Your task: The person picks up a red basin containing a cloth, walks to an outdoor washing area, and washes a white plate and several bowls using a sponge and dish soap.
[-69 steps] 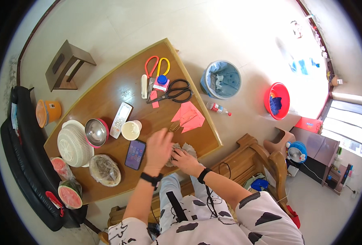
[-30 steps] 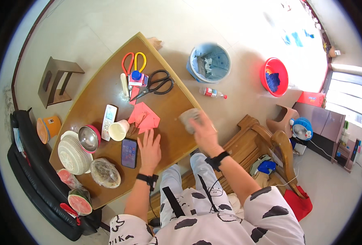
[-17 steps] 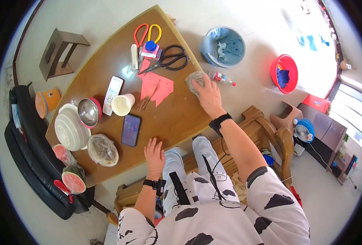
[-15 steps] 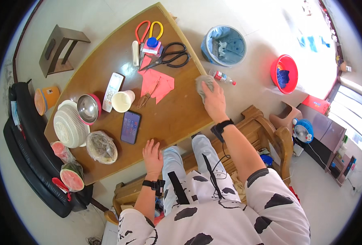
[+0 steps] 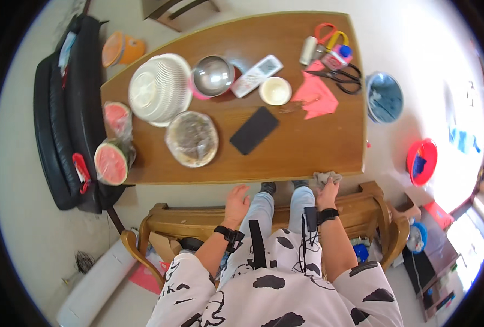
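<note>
My right hand (image 5: 327, 197) grips a greyish crumpled cloth (image 5: 329, 177) at the near edge of the wooden table (image 5: 296, 155), toward its right corner. Just off that same edge, farther left, my left hand (image 5: 236, 206) is empty with its fingers loosely extended. Above it on the tabletop lies a dark-screened phone (image 5: 254, 130). A bowl wrapped in clear plastic (image 5: 193, 139) sits left of the phone, and a white paper cup (image 5: 275, 91) stands beyond it. Cut red paper (image 5: 319, 97) lies to the cup's right, under black scissors (image 5: 343, 80).
At the table's left are a white plastic basket (image 5: 157, 90), a steel bowl (image 5: 213, 76) and wrapped watermelon (image 5: 111, 162). A remote (image 5: 258, 75) lies farther back. A blue bin (image 5: 385, 98) stands off the right edge; a wooden bench (image 5: 198, 220) is behind my legs.
My right hand has drawn the cloth back from the table's right side to its near edge. My left hand has lifted off the tabletop. The view has turned, and the phone screen has gone dark.
</note>
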Action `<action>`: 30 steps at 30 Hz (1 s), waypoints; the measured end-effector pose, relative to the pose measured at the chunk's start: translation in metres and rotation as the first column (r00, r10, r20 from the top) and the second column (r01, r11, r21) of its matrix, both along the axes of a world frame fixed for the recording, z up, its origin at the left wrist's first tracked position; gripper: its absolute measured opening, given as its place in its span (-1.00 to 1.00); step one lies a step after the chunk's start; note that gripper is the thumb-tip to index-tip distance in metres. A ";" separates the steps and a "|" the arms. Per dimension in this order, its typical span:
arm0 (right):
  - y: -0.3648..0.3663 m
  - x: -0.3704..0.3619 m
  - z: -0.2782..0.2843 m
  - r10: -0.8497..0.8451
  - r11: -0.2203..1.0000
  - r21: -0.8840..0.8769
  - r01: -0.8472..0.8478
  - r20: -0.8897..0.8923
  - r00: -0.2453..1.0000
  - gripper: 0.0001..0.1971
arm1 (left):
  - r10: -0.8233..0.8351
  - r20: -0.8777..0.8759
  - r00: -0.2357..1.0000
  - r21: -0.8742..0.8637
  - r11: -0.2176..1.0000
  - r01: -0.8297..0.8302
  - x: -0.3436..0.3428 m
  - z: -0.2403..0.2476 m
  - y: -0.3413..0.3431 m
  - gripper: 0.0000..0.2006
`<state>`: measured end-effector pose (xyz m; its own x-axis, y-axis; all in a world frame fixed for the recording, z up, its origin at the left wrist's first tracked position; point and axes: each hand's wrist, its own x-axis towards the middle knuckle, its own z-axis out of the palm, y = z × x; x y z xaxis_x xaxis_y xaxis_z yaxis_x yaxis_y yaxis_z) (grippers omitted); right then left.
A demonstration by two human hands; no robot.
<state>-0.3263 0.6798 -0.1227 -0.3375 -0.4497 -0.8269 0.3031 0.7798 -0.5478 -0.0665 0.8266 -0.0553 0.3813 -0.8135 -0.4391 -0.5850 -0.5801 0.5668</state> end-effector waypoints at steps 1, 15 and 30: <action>0.000 0.022 -0.004 -0.033 0.992 0.120 0.043 -0.086 0.996 -0.62 | 0.030 -0.045 0.999 0.003 1.000 -0.030 0.004 0.000 0.007 -0.71; 0.112 0.235 -0.010 0.172 0.906 0.292 -0.307 0.408 0.896 -0.77 | 0.427 -0.234 0.873 0.119 0.904 -0.411 0.037 -0.010 0.119 -0.71; 0.126 0.334 0.097 0.808 0.146 -0.343 -0.928 0.582 -0.088 -0.40 | 0.658 -0.154 0.737 -0.360 0.657 -0.662 0.133 0.024 0.105 -0.57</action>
